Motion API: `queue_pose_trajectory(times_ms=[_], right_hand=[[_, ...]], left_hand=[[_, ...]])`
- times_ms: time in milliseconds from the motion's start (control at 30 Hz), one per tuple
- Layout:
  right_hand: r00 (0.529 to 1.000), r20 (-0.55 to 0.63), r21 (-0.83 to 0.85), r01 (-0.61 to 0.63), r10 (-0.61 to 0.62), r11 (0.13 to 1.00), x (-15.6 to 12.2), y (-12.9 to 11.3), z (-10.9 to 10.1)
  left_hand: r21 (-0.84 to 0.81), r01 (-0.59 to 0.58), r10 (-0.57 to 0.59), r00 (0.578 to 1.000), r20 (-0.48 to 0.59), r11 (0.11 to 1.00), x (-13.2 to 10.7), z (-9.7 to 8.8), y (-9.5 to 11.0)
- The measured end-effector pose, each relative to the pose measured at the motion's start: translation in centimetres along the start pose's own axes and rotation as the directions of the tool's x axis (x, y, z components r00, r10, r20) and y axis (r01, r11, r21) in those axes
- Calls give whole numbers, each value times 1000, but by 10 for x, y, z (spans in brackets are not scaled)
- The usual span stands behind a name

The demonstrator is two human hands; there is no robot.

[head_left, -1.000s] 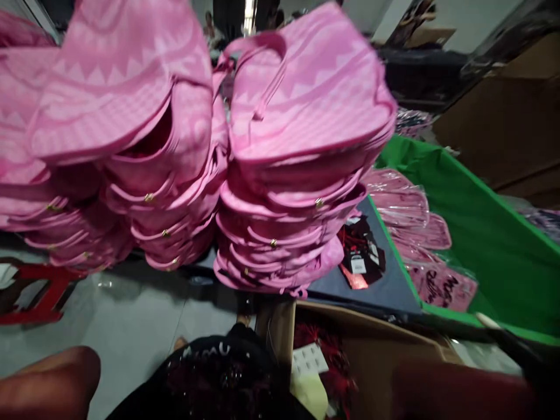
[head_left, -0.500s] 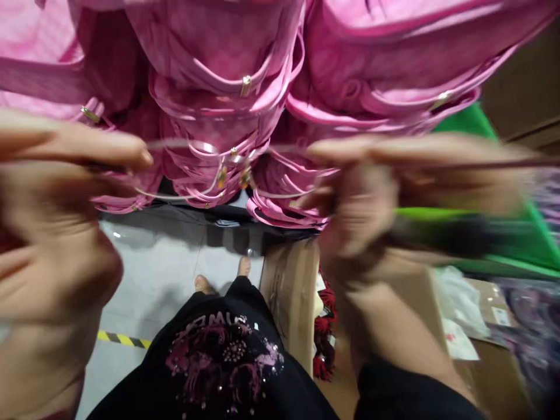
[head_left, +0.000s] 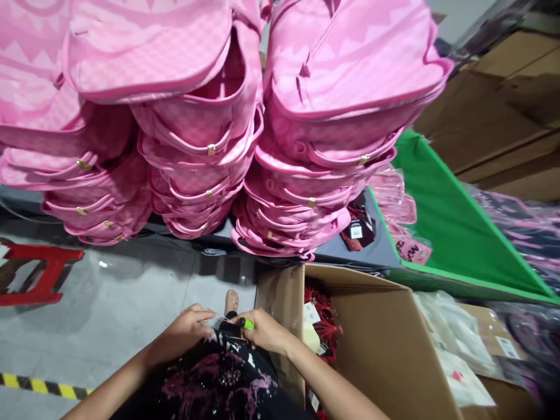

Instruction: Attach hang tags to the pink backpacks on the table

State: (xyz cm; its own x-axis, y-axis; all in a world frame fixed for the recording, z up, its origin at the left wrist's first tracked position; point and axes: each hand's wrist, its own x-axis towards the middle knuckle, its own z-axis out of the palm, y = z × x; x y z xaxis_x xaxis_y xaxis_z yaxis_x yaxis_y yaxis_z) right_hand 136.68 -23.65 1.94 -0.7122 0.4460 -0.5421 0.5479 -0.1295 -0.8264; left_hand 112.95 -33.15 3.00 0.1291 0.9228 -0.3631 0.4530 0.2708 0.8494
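Observation:
My left hand (head_left: 186, 331) and my right hand (head_left: 261, 331) are low in front of my black patterned shirt (head_left: 223, 382), close together. The right hand's fingers are closed round a small object with a bright green tip (head_left: 249, 324). The left hand's fingers are pinched on something thin and pale that I cannot make out, close to the green tip. Above them rise tall stacks of pink checkered bags (head_left: 201, 134) with gold studs, piled on a dark table.
An open cardboard box (head_left: 380, 338) with red and black tags inside stands at my right. A green cloth (head_left: 450, 233) covers a surface at right. A red stool (head_left: 39, 274) is at left. Yellow-black tape (head_left: 26, 384) marks the grey floor. More cartons stand at the far right.
Both hands have dropped from close before my face down to my lap. The thin clear loop they held up is no longer stretched between them. The view has steadied on the bags.

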Motion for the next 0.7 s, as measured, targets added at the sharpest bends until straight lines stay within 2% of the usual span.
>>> queue_pose_trajectory(times_ms=[67,133,200,267,333,367,533,700], right_hand=[[1000,5,-2,-8,8,1000,-5,7,-12],[999,-17,117,-49,51,992,-5,19,-24],[994,6,248,-103,105,963,-5,35,-37],[989,73,318,-147,130,937,-5,51,-49],[982,129,358,-176,138,917,-7,64,-62],[981,135,383,-179,137,906,-8,69,-69],[992,65,619,-125,109,775,-4,85,-105],[992,46,730,-114,118,674,4,88,-134]], left_hand=[[-19,93,-94,995,-31,995,22,5,11],[-44,142,-146,984,-103,989,45,12,16],[-101,147,-157,982,-102,984,67,23,14],[-222,198,-191,980,49,955,87,37,10],[-328,301,-243,948,206,895,104,52,6],[-359,332,-261,937,234,872,112,58,5],[-399,294,-274,956,107,868,141,73,11],[-411,288,-297,954,43,865,161,77,25]])
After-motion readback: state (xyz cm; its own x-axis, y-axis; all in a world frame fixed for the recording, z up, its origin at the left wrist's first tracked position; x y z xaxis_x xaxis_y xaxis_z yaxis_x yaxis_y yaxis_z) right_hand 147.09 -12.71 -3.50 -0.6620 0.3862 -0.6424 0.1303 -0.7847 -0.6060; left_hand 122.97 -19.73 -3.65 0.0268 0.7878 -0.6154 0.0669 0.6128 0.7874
